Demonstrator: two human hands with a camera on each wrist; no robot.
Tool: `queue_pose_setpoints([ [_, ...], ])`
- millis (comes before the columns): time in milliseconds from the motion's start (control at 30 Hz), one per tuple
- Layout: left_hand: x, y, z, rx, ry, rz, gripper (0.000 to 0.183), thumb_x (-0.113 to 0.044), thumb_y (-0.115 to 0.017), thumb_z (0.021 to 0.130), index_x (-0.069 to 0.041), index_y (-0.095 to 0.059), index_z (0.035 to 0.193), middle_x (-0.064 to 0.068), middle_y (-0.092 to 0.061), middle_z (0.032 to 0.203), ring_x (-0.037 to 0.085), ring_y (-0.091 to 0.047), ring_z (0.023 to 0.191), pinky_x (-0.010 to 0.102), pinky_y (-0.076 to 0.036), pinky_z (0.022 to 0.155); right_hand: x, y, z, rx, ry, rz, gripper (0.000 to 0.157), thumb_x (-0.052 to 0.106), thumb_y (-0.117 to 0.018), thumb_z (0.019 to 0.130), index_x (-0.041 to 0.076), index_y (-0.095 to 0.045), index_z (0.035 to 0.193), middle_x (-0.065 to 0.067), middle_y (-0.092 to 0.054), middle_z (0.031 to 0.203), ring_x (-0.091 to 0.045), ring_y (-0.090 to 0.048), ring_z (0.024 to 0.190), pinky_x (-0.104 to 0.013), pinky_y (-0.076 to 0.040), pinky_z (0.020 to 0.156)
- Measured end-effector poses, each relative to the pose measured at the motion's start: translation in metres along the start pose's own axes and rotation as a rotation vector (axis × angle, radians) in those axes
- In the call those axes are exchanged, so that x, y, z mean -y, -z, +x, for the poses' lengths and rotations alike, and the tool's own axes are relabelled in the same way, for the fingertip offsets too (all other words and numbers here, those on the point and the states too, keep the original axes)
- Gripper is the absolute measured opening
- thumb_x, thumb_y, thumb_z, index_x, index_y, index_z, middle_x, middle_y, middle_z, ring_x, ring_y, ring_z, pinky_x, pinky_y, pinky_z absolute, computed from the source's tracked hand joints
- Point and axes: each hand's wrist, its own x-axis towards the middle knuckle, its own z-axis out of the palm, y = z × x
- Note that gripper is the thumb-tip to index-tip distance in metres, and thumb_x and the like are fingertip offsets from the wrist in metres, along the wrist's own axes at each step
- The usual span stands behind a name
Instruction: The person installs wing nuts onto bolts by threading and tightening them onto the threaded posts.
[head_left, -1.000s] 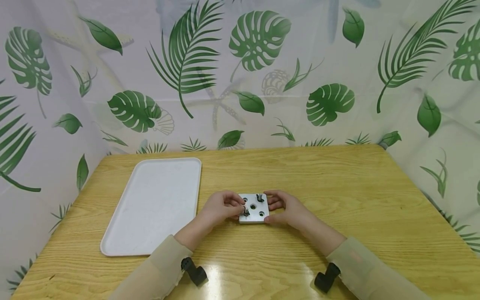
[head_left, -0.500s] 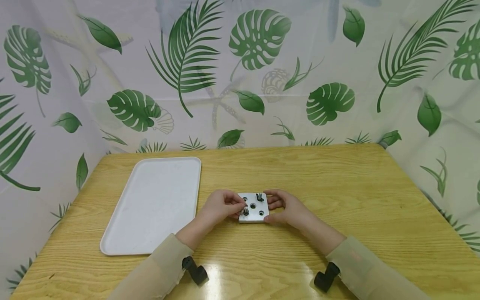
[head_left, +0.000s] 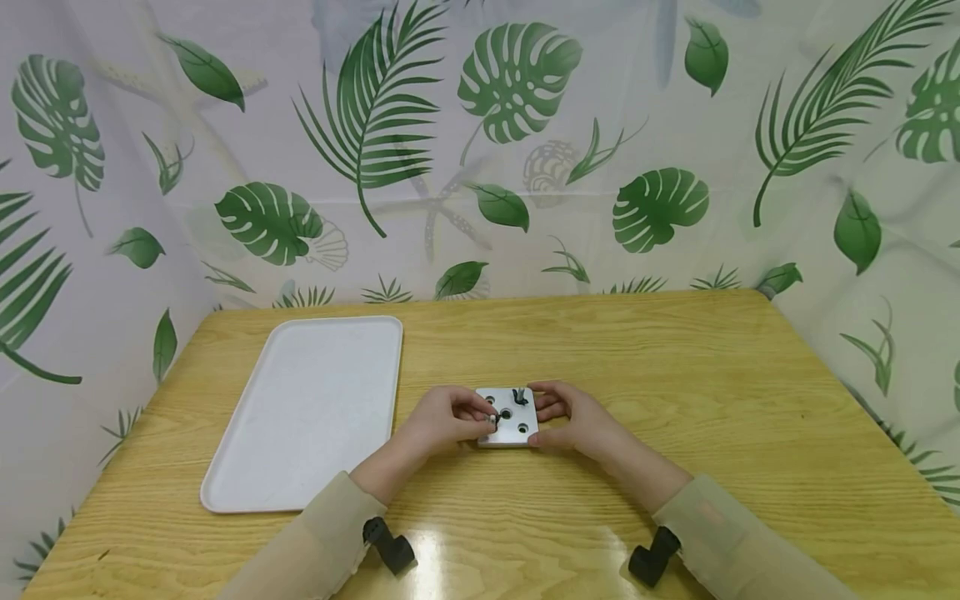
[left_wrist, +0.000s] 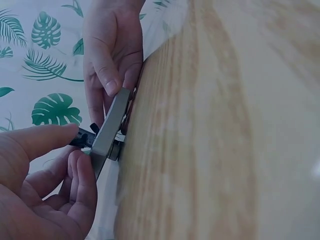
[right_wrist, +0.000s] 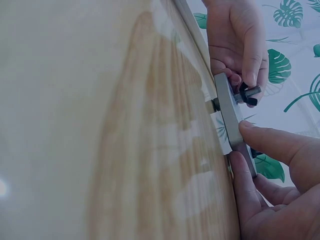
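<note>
A square silver metal plate (head_left: 510,432) with round holes lies before me at the middle of the table. Two threaded bolts stand up through it, each carrying a black wing nut. My left hand (head_left: 442,421) pinches at the near-left wing nut (right_wrist: 246,95) with thumb and fingers, partly covering it in the head view. At the far-right corner the other wing nut (head_left: 520,397) is untouched. My right hand (head_left: 573,421) grips the plate's right edge, thumb at the near corner and fingers at the far one. Below the plate, a bolt head (left_wrist: 115,150) shows in the left wrist view.
A white rectangular tray (head_left: 307,408) lies on the left of the wooden table (head_left: 675,358). A leaf-printed cloth (head_left: 570,242) hangs behind and along both sides. Black wrist devices sit on both sleeves.
My left thumb and fingers have shifted around the near-left wing nut, the thumb now lower and closer over it. The plate and my right hand have stayed in place.
</note>
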Motion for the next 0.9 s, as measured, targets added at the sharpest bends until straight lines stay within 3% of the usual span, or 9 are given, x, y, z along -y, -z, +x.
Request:
queue_pose_setpoints([
  [167,0.0011,0.0007,-0.0008,-0.007,0.001,-0.034,0.014,-0.008,-0.08,0.092,0.0,-0.078,0.104,0.006,-0.072,0.088,0.007,-0.06,0.075,0.02,-0.05,0.069,0.0001,-0.0002,0.0,-0.001,0.005,-0.002,0.081,0.002,-0.088,0.084,-0.002,-0.048,0.154,-0.021,-0.063,0.133,-0.029,-0.063,0.118,-0.035,-0.049,0.102],
  [300,0.0023,0.0004,-0.001,-0.013,0.01,-0.048,0.013,-0.007,-0.077,0.093,0.0,-0.078,0.104,0.004,-0.071,0.087,0.007,-0.06,0.073,0.02,-0.05,0.069,-0.0001,-0.0006,-0.0008,-0.001,0.01,-0.01,0.082,0.001,-0.089,0.083,-0.003,-0.047,0.154,-0.022,-0.064,0.133,-0.03,-0.063,0.118,-0.039,-0.049,0.105],
  [533,0.0022,0.0,-0.0002,-0.017,0.046,-0.152,0.012,-0.003,-0.076,0.095,0.003,-0.071,0.103,0.003,-0.066,0.086,0.007,-0.064,0.07,0.026,-0.063,0.071,0.0004,-0.0009,0.0006,-0.013,-0.009,-0.006,0.081,0.002,-0.089,0.083,-0.001,-0.049,0.154,-0.02,-0.063,0.132,-0.028,-0.062,0.118,-0.038,-0.049,0.104],
  [667,0.0035,0.0,0.0003,-0.021,0.055,-0.168,0.009,-0.002,-0.076,0.096,0.003,-0.069,0.098,0.003,-0.066,0.083,0.007,-0.064,0.067,0.026,-0.064,0.07,0.0001,-0.0012,0.0004,-0.014,0.001,-0.012,0.082,0.001,-0.089,0.082,-0.002,-0.049,0.154,-0.02,-0.064,0.131,-0.028,-0.064,0.117,-0.038,-0.049,0.104],
  [900,0.0028,-0.0018,0.0012,-0.016,0.089,-0.173,0.016,-0.01,-0.071,0.102,0.004,-0.075,0.107,0.008,-0.074,0.093,0.007,-0.065,0.074,0.026,-0.064,0.073,-0.0009,-0.0004,0.0006,-0.007,0.03,-0.027,0.083,0.0,-0.089,0.082,-0.004,-0.048,0.154,-0.022,-0.065,0.131,-0.029,-0.065,0.117,-0.039,-0.049,0.105],
])
